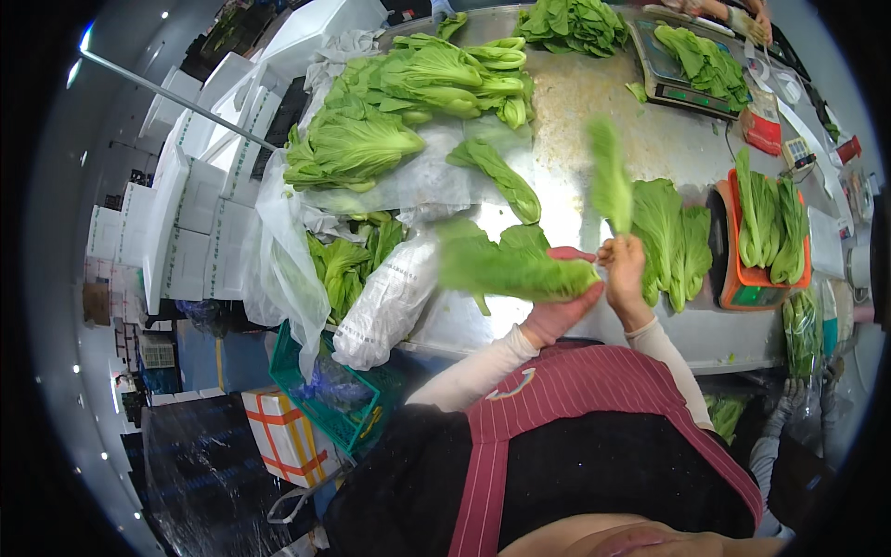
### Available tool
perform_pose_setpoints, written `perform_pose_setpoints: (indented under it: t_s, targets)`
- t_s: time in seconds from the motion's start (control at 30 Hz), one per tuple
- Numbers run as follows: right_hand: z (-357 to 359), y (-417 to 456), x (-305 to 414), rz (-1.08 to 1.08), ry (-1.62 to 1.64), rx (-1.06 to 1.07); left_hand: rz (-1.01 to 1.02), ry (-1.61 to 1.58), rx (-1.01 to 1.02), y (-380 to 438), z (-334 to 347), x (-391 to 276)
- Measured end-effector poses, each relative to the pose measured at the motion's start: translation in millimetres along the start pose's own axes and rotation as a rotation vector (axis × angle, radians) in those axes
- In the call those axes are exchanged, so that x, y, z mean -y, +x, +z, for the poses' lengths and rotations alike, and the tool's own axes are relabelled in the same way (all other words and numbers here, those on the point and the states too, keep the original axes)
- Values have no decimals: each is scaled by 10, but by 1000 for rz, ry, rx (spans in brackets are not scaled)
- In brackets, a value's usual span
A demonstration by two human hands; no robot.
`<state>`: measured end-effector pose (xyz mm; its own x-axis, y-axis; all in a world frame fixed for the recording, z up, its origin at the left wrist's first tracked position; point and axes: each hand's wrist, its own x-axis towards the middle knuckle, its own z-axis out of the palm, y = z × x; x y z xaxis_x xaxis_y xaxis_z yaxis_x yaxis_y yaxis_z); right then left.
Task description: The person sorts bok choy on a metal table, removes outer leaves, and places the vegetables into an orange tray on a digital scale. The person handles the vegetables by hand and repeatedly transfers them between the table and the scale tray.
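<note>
My left hand (565, 308) holds a leafy mustard-type green (515, 271) by its pale base, with the leaves pointing left and blurred. Pinched in my right hand (624, 268) is a single loose leaf (608, 170), upright and blurred by motion. The two hands are close together at the base of the green. Just right of my right hand, several trimmed heads (672, 240) lie side by side on the metal table (557, 132). One separate head (505, 177) lies beyond my left hand, on plastic sheeting.
A large pile of greens (418, 90) covers the back left. Heads rest on an orange scale (727, 278) at right; another scale (686, 101) stands behind it. A green plastic crate (327, 411) sits below the table's left edge. Other people's hands (748, 24) show at the far right.
</note>
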<state>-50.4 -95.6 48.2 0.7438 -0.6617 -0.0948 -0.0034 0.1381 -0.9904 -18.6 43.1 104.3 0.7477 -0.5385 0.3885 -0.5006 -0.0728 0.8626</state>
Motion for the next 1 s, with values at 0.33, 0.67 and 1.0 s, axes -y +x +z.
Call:
perform_pose_setpoints:
  t_s: [0.33, 0.67, 1.0]
  targets:
    - [342, 248, 346, -513, -805, 661, -376, -856, -729, 65, -980, 355]
    - [3038, 1485, 332, -988, -667, 704, -464, -971, -837, -294, -1186, 644]
    - [2833, 1042, 616, -342, -337, 871, -536, -1215, -805, -430, -1260, 934]
